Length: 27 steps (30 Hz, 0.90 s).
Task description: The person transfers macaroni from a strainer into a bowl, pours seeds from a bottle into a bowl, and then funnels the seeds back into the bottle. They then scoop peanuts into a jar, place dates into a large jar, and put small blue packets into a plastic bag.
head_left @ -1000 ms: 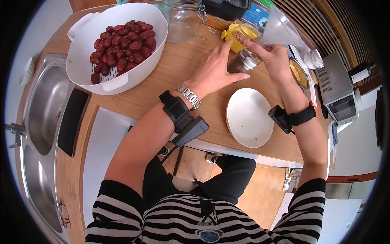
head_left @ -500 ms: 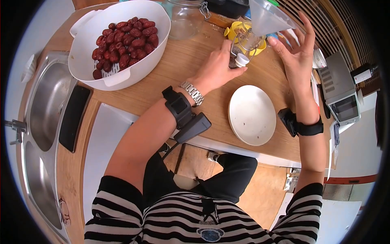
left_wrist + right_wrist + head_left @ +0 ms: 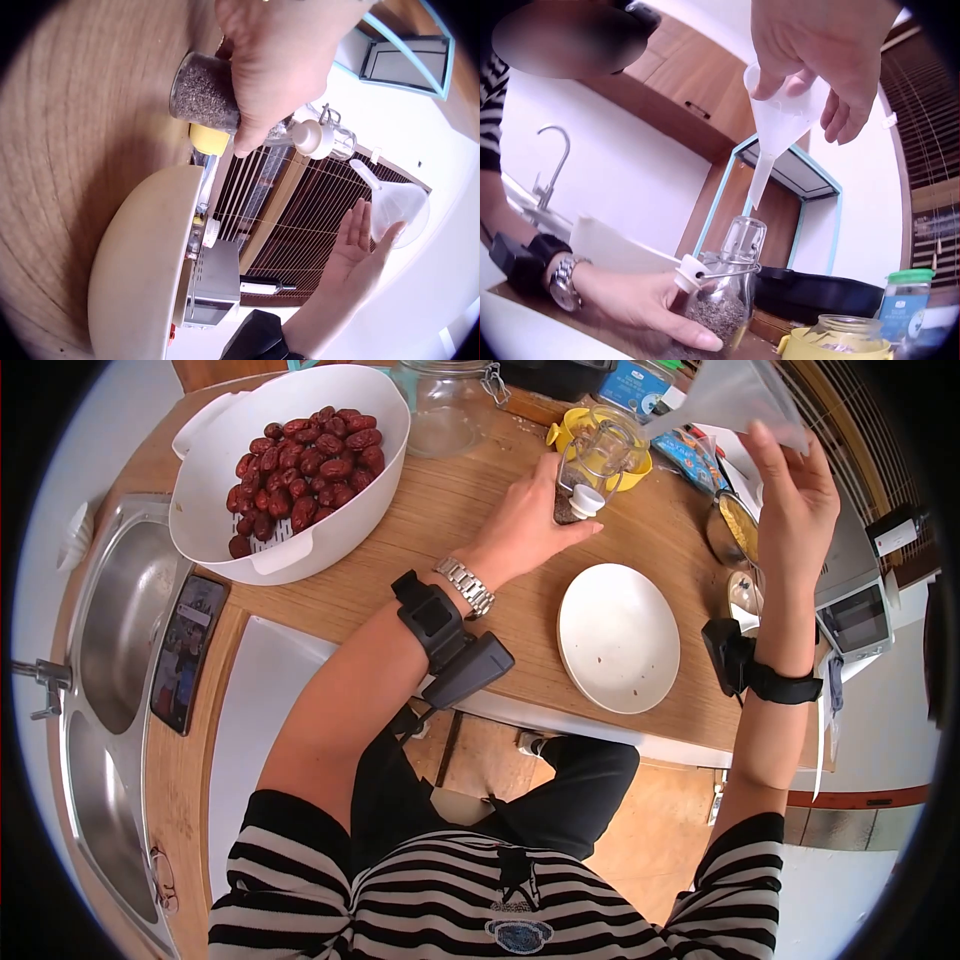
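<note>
A small glass swing-top bottle (image 3: 724, 304) with dark fine seeds in its lower part stands on the counter. My left hand (image 3: 515, 530) grips it round the body, and its white stopper (image 3: 587, 500) hangs open on the wire. My right hand (image 3: 800, 520) pinches the rim of a translucent plastic funnel (image 3: 780, 120) between thumb and fingers. In the right wrist view the funnel's spout points down, above and apart from the bottle's mouth. Just behind the bottle sits a yellow bowl (image 3: 799, 346) with a glass jar (image 3: 847, 328) in it.
A white plate (image 3: 615, 640) with a few specks lies near the counter's front edge. To the left are a white basket (image 3: 300, 560) of red dates, a large clip-top jar (image 3: 445, 420), a phone (image 3: 188, 655) and the sink (image 3: 120, 650). A metal bowl (image 3: 722, 535) stands to the right.
My right hand has drawn back from the bottle, first to the funnel near its mouth, now up and right with the funnel. The left hand keeps its hold. The phone screen has lit up.
</note>
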Each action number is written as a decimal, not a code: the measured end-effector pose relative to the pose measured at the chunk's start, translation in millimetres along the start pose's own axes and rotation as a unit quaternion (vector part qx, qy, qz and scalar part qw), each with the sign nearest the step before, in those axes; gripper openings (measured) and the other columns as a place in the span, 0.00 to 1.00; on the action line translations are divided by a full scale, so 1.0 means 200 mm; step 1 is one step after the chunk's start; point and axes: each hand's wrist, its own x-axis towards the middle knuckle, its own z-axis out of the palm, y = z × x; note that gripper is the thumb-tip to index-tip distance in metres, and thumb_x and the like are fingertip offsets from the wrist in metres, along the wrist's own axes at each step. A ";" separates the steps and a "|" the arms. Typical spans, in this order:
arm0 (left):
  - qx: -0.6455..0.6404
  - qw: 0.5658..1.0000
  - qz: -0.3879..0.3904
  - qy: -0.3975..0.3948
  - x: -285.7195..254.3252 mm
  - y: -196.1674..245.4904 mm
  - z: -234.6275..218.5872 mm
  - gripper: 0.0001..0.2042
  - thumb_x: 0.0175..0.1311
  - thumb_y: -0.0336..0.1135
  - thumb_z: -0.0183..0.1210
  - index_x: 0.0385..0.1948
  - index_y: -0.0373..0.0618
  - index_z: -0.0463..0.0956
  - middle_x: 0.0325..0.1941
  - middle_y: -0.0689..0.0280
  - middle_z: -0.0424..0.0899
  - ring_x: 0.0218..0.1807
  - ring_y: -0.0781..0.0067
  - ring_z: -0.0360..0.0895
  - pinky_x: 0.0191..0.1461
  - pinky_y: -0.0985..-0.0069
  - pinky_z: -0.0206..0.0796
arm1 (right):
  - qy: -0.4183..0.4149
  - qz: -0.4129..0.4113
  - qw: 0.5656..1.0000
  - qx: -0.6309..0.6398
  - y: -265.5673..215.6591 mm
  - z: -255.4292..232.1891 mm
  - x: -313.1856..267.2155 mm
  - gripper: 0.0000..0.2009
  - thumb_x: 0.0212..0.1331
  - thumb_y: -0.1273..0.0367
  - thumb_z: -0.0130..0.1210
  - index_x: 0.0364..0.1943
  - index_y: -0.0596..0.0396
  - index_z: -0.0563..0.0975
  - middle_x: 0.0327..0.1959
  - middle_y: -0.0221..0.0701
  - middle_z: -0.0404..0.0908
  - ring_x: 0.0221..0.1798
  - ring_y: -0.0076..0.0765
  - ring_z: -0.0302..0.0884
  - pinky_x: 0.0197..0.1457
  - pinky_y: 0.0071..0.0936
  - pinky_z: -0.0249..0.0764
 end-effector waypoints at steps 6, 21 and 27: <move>-0.022 1.000 0.006 0.007 0.00 -0.01 0.00 0.30 0.40 0.43 0.63 0.40 0.33 0.58 0.34 0.49 0.74 0.37 0.54 0.73 0.39 0.68 0.65 | 0.019 0.232 0.907 0.352 0.27 -0.14 -0.10 0.13 0.54 0.64 0.48 0.38 0.59 0.68 0.38 0.41 0.71 0.48 0.46 0.66 0.57 0.38 0.59; -0.058 0.998 0.001 0.021 0.01 -0.02 0.04 0.30 0.36 0.38 0.64 0.37 0.31 0.56 0.38 0.43 0.69 0.42 0.47 0.68 0.45 0.66 0.62 | -0.074 0.413 0.828 0.371 0.71 -0.37 -0.41 0.25 0.58 0.59 0.39 0.56 0.57 0.52 0.55 0.47 0.57 0.53 0.40 0.64 0.52 0.30 0.67; -0.066 0.996 -0.004 0.052 0.01 -0.03 0.08 0.30 0.34 0.35 0.64 0.36 0.30 0.56 0.34 0.42 0.67 0.39 0.46 0.69 0.40 0.66 0.65 | -0.119 0.363 0.867 0.321 0.81 -0.51 -0.50 0.27 0.57 0.59 0.41 0.56 0.61 0.52 0.53 0.51 0.58 0.46 0.43 0.70 0.46 0.30 0.73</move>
